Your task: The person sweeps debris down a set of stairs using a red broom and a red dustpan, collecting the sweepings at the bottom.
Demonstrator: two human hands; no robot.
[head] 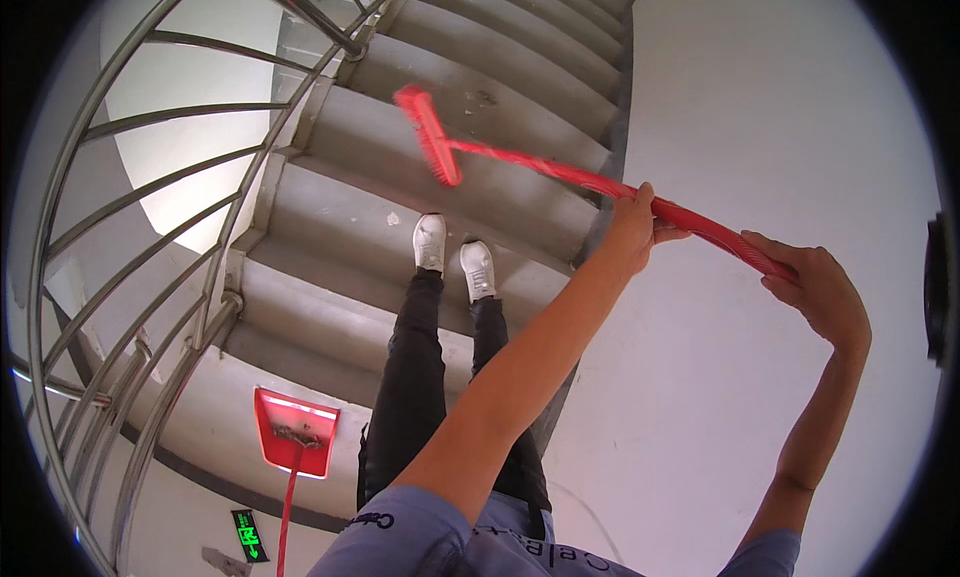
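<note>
Both hands grip the red handle of a broom, held out across the stairs. Around the handle's middle closes my left hand. Up at the handle's end, in front of the white wall, my right hand is wrapped about it. The red broom head with its bristles is over the grey steps, slightly blurred; whether it touches a step I cannot tell. A red long-handled dustpan rests below and to my left, with grey dirt in its pan.
A stainless steel railing curves along the left of the concrete stairs. On the right rises a white wall. My white shoes stand on a step. A lit green exit sign shows at lower left.
</note>
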